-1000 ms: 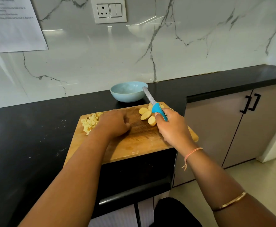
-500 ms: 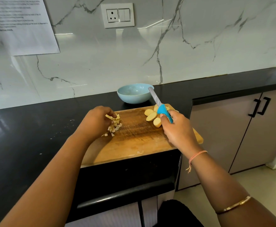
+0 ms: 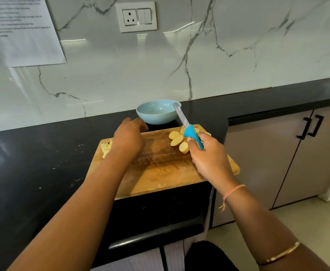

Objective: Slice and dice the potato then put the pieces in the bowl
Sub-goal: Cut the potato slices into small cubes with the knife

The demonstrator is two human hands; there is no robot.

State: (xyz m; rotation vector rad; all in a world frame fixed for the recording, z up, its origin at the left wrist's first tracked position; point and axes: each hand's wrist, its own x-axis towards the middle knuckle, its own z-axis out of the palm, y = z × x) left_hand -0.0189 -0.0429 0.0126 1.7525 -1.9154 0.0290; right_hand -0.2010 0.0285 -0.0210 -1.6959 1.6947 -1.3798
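So my left hand (image 3: 130, 137) is hovering over the far edge of the cutting board (image 3: 160, 173), just beside the bowl (image 3: 140, 111). The fingers are curled down with the back of the hand toward me, so honestly I can't tell if there's anything in them. My right hand (image 3: 209, 159) has its fingers wrapped round the blue handle of the knife (image 3: 191, 135), blade angled up and away with the tip over the bowl's right rim. The potato slices (image 3: 177, 140) lie in a little cluster at the far right of the board, right by the knife handle. The diced pieces (image 3: 106, 147) sit in a heap at the board's left edge, partly hidden by my wrist. The bowl looks empty to me. What worries me is that the blade sticks out near where my left hand is working, so a careless reach across could meet the edge. The dice are so close to the board's edge that a nudge from my forearm could spill them onto the black surface (image 3: 33, 153). And any handful carried over could shed bits short of the bowl.
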